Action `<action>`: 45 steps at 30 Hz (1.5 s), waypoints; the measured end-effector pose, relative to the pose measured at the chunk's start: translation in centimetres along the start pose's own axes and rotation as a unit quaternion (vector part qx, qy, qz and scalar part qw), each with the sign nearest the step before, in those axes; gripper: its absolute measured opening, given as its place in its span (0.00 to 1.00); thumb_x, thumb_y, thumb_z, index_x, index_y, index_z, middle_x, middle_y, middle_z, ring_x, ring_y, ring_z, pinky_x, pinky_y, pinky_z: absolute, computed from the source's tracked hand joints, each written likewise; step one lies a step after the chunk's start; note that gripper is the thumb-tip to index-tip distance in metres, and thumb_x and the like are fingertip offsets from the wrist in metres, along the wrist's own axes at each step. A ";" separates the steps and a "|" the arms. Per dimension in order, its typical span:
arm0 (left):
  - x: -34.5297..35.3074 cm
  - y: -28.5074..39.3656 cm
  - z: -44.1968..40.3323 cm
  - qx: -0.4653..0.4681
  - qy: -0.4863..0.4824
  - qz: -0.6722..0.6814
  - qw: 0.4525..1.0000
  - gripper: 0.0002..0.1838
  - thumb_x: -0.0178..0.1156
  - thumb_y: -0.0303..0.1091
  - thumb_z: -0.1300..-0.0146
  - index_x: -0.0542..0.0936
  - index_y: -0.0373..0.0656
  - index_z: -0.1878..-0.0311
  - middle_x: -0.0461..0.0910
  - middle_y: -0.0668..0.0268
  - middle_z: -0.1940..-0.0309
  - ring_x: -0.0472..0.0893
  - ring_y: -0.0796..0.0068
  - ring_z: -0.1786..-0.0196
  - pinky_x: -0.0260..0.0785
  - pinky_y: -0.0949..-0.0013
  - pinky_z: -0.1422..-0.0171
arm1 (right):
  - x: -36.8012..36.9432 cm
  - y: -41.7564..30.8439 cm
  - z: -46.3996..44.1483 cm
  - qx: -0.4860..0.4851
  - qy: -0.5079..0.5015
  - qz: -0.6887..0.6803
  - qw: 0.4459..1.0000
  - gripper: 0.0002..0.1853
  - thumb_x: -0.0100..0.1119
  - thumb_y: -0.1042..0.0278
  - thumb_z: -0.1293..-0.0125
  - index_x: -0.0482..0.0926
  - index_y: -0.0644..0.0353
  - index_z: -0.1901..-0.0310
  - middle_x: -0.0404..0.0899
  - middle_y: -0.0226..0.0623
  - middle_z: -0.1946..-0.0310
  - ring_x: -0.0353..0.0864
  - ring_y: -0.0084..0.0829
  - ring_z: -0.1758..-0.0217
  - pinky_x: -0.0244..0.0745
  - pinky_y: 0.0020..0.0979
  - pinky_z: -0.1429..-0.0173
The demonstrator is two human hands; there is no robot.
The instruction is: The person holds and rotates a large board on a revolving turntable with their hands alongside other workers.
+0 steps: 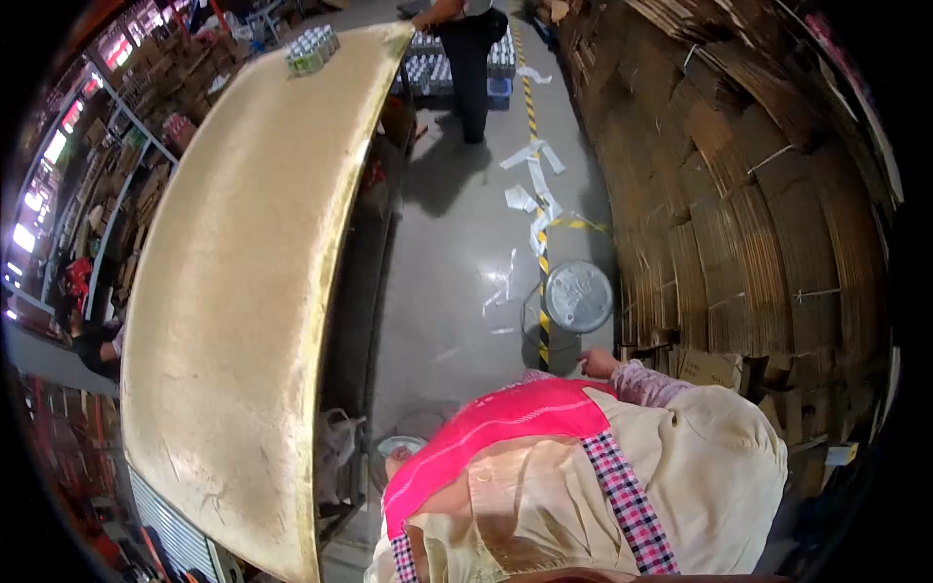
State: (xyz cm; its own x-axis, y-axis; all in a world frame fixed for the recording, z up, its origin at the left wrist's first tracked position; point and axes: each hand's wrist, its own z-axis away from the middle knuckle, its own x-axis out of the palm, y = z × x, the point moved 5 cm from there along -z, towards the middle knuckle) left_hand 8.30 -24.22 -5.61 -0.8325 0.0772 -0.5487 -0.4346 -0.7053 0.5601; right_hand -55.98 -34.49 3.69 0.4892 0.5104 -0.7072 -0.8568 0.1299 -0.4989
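Observation:
My right hand (597,363) hangs beside my body, a finger stretched out and nothing visible in it. It is just below a round grey metal stool (578,295), apart from it as far as I can see. At my left side, a small part of my left hand (396,461) shows past the pink apron (515,413). Its fingers are mostly hidden. Close to it is a second round stool (402,444), partly covered by my body. A long tan-topped table (233,272) runs along my left.
Stacks of flattened cardboard (719,214) line the right side. Black-and-yellow tape (531,107) and white scraps (537,180) lie on the floor. Ahead, a person (466,68) stands by the table's far end, near trays of cans (428,73). A can pack (311,51) sits on the table.

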 end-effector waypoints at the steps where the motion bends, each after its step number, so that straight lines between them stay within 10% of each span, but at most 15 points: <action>1: -1.8 1.6 -0.3 0.001 0.004 -0.022 1.000 0.20 0.69 0.38 0.35 0.86 0.44 0.42 0.90 0.51 0.58 0.90 0.55 0.57 0.80 0.57 0.52 | 0.1 -0.6 0.0 0.020 0.015 -0.012 1.000 0.12 0.64 0.58 0.43 0.87 0.57 0.63 0.86 0.50 0.66 0.86 0.57 0.59 0.81 0.54 0.54; 6: -6.1 10.2 -3.3 0.128 0.013 0.127 0.984 0.15 0.64 0.28 0.33 0.85 0.36 0.45 0.88 0.47 0.60 0.89 0.56 0.61 0.79 0.57 0.55 | 3.1 2.4 1.7 0.112 0.025 -0.038 0.993 0.20 0.64 0.53 0.40 0.90 0.55 0.51 0.88 0.52 0.54 0.87 0.55 0.50 0.81 0.51 0.44; 10: -14.2 21.4 1.9 0.397 0.246 0.011 0.884 0.14 0.62 0.23 0.35 0.83 0.34 0.46 0.82 0.52 0.57 0.82 0.51 0.53 0.75 0.55 0.43 | 3.9 1.3 2.4 0.108 -0.064 0.065 0.990 0.20 0.65 0.49 0.38 0.91 0.56 0.54 0.88 0.54 0.53 0.87 0.55 0.49 0.81 0.48 0.41; 21: -27.0 16.6 -7.9 -0.052 0.459 -0.093 0.882 0.36 0.62 0.51 0.30 0.70 0.36 0.26 0.60 0.38 0.23 0.59 0.36 0.21 0.52 0.41 0.18 | 5.7 7.1 -17.6 -0.068 -0.114 0.232 0.964 0.18 0.61 0.48 0.33 0.89 0.53 0.60 0.89 0.43 0.63 0.90 0.45 0.60 0.82 0.53 0.57; 24: -26.9 14.2 -10.2 -0.165 0.425 -0.107 0.883 0.43 0.54 0.65 0.28 0.68 0.39 0.23 0.57 0.38 0.21 0.57 0.37 0.19 0.50 0.39 0.18 | -1.6 -4.8 -22.3 -0.077 -0.079 0.179 0.978 0.17 0.60 0.52 0.34 0.89 0.56 0.60 0.87 0.54 0.62 0.87 0.56 0.60 0.82 0.51 0.54; 34: -27.4 18.3 -13.4 -0.379 0.448 -0.126 0.800 0.41 0.45 0.66 0.24 0.67 0.40 0.24 0.67 0.45 0.25 0.65 0.38 0.23 0.55 0.37 0.21 | -17.4 -35.7 -47.4 -0.182 0.199 -0.001 0.963 0.22 0.56 0.69 0.35 0.80 0.64 0.40 0.78 0.58 0.41 0.74 0.60 0.35 0.71 0.50 0.29; 45: -26.7 23.0 -13.9 -0.443 0.485 -0.150 0.739 0.40 0.43 0.63 0.22 0.62 0.41 0.20 0.59 0.47 0.20 0.56 0.44 0.17 0.53 0.39 0.19 | -18.4 -60.8 -60.6 -0.218 0.261 0.076 0.937 0.38 0.61 0.54 0.32 0.65 0.67 0.27 0.51 0.62 0.20 0.43 0.66 0.16 0.46 0.61 0.17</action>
State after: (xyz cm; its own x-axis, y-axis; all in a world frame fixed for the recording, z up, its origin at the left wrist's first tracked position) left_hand 25.28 -52.29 13.35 0.0800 0.0850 -0.9932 0.2037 -0.9767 -0.0672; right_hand -3.01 -103.35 16.71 0.4781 -0.0059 -0.8783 -0.8308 -0.3275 -0.4500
